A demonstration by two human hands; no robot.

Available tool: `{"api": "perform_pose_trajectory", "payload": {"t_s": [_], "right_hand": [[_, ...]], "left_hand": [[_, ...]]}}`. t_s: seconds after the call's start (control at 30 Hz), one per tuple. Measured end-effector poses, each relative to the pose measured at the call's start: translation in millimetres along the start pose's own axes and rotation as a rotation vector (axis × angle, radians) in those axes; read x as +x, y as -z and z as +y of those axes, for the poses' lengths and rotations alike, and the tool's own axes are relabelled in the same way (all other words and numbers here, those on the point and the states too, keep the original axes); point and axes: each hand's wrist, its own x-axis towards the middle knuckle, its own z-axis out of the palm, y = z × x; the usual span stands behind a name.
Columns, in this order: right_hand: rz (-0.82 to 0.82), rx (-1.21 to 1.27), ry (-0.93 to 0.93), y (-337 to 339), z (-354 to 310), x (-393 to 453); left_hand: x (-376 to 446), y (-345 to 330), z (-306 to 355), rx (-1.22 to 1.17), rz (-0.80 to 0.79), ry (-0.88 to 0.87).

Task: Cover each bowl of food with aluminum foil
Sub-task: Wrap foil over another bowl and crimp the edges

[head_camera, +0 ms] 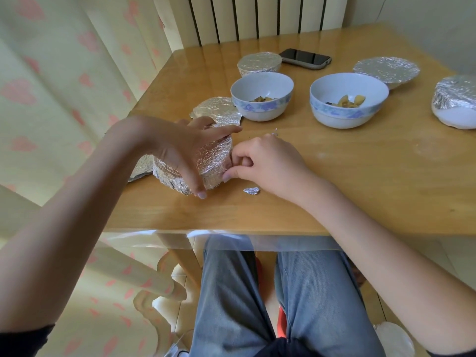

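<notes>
The left hand (190, 150) grips a foil-wrapped bowl (213, 161) while the right hand (262, 163) pinches its foil beside 2 uncovered bowls (262, 96).

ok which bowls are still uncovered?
Two: the left open bowl and the right open bowl, side by side mid-table, food showing inside. All other bowls wear foil, including the wrapped bowl between both hands.

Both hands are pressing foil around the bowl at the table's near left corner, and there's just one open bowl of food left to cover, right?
Not quite: the head view shows two open bowls left uncovered, not one. The rest holds: the left hand and right hand press foil around the near-left bowl.
</notes>
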Motion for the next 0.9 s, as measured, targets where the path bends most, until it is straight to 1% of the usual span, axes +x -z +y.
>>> {"api": "perform_pose_trajectory", "payload": {"t_s": [0.07,0.23,0.33,0.5,0.6,0.67,0.9], "right_hand": [[-0.016,0.015,0.005,3,4,4],[-0.018,-0.125,0.018,14,7,21],[-0.073,-0.135,0.011,17,10,30],[-0.098,0.011,-0.043,11,21,32],[-0.122,0.189,-0.016,11,27,33],[-0.12,0.264,0.004,12,27,35],[-0.266,0.279,0.036,20,24,48]], "left_hand": [[0,0,0,-0.002,0.007,0.001],[-1,-2,-2,-0.022,0.034,0.0],[0,-3,-2,-0.019,0.048,0.003],[-2,-2,0,-0.018,0.039,0.003],[-2,-2,0,-0.02,0.039,0.007],[-2,-3,0,-0.02,0.036,0.012],[-2,-1,1,-0.009,0.026,0.014]]}}
